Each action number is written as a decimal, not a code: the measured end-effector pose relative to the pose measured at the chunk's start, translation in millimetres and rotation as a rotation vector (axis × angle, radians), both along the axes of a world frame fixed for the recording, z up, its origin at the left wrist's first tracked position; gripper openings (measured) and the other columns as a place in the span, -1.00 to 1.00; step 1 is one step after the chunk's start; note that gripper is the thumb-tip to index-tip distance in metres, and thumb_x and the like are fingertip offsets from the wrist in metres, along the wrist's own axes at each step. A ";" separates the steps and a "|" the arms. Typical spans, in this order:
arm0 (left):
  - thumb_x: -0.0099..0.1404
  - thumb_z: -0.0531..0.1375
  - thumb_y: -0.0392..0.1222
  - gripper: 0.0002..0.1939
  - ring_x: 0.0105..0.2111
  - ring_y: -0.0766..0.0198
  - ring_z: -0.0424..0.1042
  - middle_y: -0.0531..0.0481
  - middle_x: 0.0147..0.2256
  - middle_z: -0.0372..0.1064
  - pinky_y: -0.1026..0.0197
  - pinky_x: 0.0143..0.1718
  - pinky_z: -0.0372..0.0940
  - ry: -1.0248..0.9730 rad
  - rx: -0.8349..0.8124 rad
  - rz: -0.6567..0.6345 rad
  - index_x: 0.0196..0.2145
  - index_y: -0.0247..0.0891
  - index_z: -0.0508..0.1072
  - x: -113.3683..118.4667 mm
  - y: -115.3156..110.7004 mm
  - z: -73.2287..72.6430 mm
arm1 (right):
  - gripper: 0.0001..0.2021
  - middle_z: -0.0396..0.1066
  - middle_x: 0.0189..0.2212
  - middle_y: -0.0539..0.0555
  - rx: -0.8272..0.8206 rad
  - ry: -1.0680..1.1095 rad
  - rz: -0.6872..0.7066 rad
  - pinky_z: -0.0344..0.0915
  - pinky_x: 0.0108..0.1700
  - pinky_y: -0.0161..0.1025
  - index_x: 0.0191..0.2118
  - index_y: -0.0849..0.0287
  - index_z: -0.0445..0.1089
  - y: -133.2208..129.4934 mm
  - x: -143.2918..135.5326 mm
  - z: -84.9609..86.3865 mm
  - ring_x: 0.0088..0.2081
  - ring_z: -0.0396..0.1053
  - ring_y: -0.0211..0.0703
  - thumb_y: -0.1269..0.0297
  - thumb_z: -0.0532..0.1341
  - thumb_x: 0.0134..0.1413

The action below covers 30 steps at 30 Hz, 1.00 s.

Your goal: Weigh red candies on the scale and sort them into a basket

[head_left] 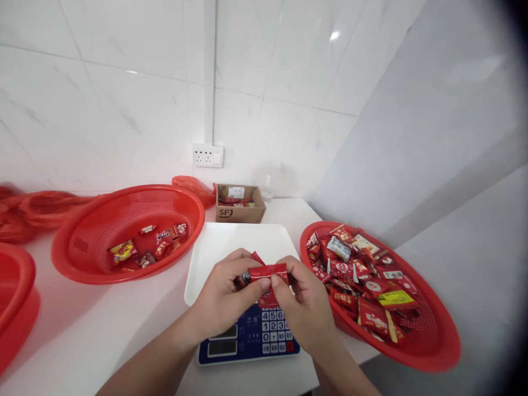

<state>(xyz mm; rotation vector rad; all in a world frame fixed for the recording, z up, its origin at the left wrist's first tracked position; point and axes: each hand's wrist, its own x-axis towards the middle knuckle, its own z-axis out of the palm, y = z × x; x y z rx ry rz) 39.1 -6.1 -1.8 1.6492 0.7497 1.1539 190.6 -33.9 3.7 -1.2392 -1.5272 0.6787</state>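
Note:
Both hands meet over the front of a digital weighing scale (247, 344) with a white pan (241, 236) and a blue keypad panel. Red snack packets (268, 271) are gripped between them, the uppermost lying crosswise with its crimped edge up. My left hand (231, 286) wraps its fingers around the packets' left end, thumb on top. My right hand (303, 297) pinches the right end between thumb and fingers. Parts of further red wrappers show below and behind the top packet; how many there are is hidden by the fingers.
A red basket (443, 352) full of snack packets stands at the right. Another red basket (72, 261) with several packets is at the left, beside a third basket (18, 275). A cardboard box (240, 214) and red plastic bags (45, 212) lie near the wall.

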 end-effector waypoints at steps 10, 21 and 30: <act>0.28 0.24 -0.21 -0.89 -0.38 0.26 0.35 0.01 -0.40 0.34 0.24 -0.41 0.24 -0.095 0.044 0.058 -0.39 -0.24 0.56 -3.6 2.6 -0.1 | -0.88 0.47 -0.46 0.01 -0.016 0.099 0.077 0.33 -0.39 -0.32 -0.31 0.14 0.44 -4.4 0.5 -6.6 -0.44 0.37 -0.21 0.26 0.17 0.17; 0.30 0.23 -0.11 -0.81 -0.45 0.32 0.27 0.05 -0.44 0.28 0.27 -0.45 0.22 -0.110 0.035 0.067 -0.41 -0.25 0.51 -3.7 4.7 2.6 | -0.78 0.38 -0.50 -0.01 -0.119 0.060 0.084 0.24 -0.43 -0.31 -0.39 0.15 0.40 -8.0 1.0 -12.0 -0.46 0.27 -0.21 0.14 0.16 0.20; 0.35 0.20 -0.16 -0.70 -0.42 0.36 0.32 0.02 -0.27 0.37 0.33 -0.44 0.33 -0.289 -0.147 -0.032 0.04 -0.10 0.43 -5.7 3.3 -8.7 | -0.78 0.35 -0.55 -0.08 0.001 0.378 -0.114 0.28 -0.49 -0.36 -0.38 0.11 0.35 -1.1 14.8 -10.2 -0.54 0.27 -0.28 0.08 0.26 0.16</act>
